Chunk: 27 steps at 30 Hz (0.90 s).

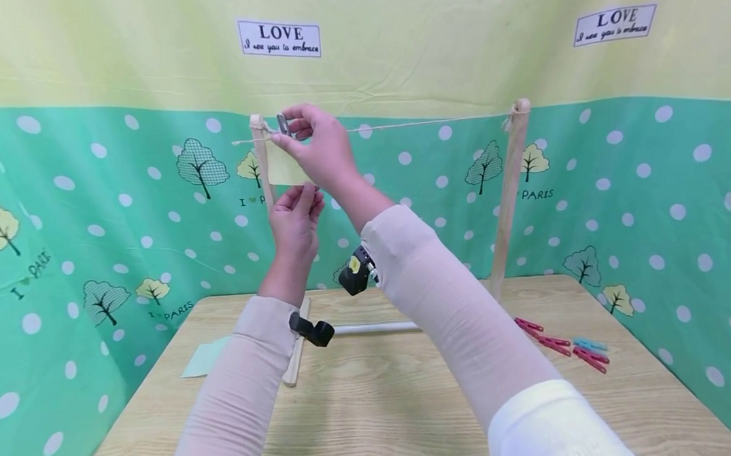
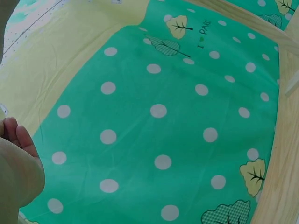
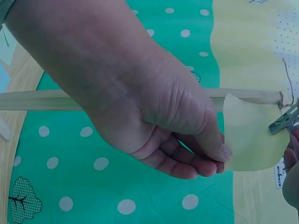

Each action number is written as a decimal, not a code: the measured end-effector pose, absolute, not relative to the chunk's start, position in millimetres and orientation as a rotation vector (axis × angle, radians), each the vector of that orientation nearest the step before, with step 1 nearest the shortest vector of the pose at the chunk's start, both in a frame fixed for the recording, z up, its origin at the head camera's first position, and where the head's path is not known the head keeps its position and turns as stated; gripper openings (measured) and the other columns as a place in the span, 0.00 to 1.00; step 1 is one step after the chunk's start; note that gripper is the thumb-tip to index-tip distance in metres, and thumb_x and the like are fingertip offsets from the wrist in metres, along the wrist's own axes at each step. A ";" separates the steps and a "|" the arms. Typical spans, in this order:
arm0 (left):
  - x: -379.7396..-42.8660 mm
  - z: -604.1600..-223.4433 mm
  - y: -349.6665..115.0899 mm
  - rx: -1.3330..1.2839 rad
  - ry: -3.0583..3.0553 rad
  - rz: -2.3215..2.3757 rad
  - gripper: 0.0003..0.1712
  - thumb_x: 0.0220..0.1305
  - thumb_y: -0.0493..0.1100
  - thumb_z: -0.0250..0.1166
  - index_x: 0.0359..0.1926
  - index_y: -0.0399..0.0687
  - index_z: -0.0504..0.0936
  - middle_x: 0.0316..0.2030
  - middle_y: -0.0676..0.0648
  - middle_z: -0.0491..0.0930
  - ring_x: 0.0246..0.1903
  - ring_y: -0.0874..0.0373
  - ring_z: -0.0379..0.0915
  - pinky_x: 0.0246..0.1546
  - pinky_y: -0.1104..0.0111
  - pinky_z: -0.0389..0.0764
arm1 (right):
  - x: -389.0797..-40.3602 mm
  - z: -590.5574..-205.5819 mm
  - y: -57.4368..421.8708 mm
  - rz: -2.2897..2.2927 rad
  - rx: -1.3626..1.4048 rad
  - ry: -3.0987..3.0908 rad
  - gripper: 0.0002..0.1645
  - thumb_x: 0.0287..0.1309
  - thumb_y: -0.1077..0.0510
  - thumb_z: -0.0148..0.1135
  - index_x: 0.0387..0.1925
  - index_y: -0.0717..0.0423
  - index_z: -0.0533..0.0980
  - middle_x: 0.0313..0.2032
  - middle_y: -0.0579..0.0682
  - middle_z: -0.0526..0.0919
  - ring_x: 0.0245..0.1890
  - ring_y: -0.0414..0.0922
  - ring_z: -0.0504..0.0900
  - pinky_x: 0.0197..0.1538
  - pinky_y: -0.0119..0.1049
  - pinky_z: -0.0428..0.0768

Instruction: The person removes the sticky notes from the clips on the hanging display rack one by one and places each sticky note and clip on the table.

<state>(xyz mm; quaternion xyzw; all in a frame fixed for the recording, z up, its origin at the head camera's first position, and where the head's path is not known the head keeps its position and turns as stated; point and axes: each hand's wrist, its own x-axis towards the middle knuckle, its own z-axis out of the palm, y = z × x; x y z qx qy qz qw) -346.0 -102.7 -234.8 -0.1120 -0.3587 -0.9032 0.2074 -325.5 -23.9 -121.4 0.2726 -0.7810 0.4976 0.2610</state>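
Observation:
A pale yellow sheet of paper hangs at the string, close to the left wooden post. My left hand pinches the sheet's lower edge between thumb and fingers. Higher up, my right hand holds a grey clothespin at the string. The right wrist view shows the pin's tip overlapping the paper's upper part. There the left hand fills the middle, and the right hand is partly cut off at the right edge. Only part of a hand shows at the left wrist view's left edge.
The right wooden post carries the string's other end. Several red clothespins and a blue one lie on the table's right. A light green sheet lies at left; a white rod runs across behind.

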 end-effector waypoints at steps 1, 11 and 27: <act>-346.1 -234.7 -102.2 -0.319 -0.995 -2.517 0.04 0.59 0.35 0.70 0.32 0.38 0.83 0.30 0.43 0.82 0.32 0.54 0.79 0.43 0.68 0.84 | -325.2 -121.8 -23.8 1.337 0.737 -2.110 0.21 0.59 0.53 0.69 0.53 0.52 0.77 0.42 0.45 0.81 0.44 0.38 0.78 0.44 0.23 0.77; -346.8 -235.2 -98.3 -0.345 -1.028 -2.522 0.04 0.61 0.33 0.68 0.30 0.39 0.82 0.28 0.44 0.82 0.31 0.55 0.79 0.47 0.65 0.83 | -321.8 -120.5 -22.0 1.298 0.787 -2.054 0.13 0.60 0.57 0.68 0.46 0.54 0.82 0.41 0.42 0.83 0.41 0.37 0.78 0.38 0.25 0.76; -345.4 -239.3 -96.0 -0.369 -1.072 -2.522 0.03 0.62 0.33 0.67 0.30 0.39 0.83 0.30 0.44 0.83 0.31 0.56 0.79 0.42 0.68 0.84 | -324.1 -132.7 -17.8 1.792 0.791 -1.582 0.09 0.57 0.65 0.69 0.39 0.64 0.83 0.35 0.51 0.86 0.33 0.41 0.81 0.40 0.29 0.82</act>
